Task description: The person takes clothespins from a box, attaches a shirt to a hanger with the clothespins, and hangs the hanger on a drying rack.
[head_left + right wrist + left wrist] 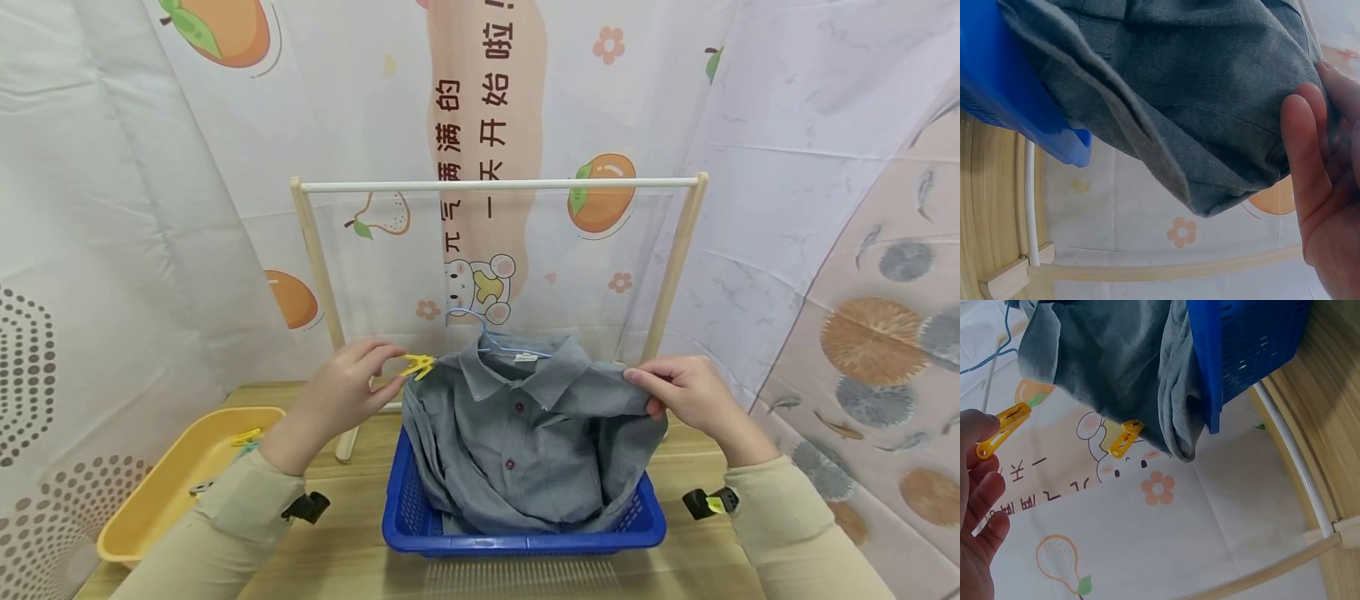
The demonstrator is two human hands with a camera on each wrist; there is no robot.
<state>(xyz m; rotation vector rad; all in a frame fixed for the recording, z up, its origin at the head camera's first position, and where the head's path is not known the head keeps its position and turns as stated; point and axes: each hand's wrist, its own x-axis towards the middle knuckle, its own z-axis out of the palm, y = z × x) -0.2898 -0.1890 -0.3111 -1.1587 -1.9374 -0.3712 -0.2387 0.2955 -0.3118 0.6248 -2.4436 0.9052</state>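
Observation:
A grey button-up shirt (517, 442) with a collar hangs on a light-blue hanger (468, 313), its lower part bunched inside a blue basket (525, 543). My left hand (348, 387) pinches a yellow clothespin (418, 365) between thumb and fingertip by the shirt's left shoulder. Two yellow clothespins show in the left wrist view: one against my thumb (982, 425), the other clothespin (1127, 439) at the shirt's edge. With thumb and fingers, my right hand (686, 392) holds the shirt's right shoulder; some of those fingertips are behind the cloth.
Behind the basket stands a wooden rack with a white bar (502, 185). On the left, a yellow tray (161, 500) holds a few clips. Everything rests on a wood-grain table (330, 558), with printed curtains around it.

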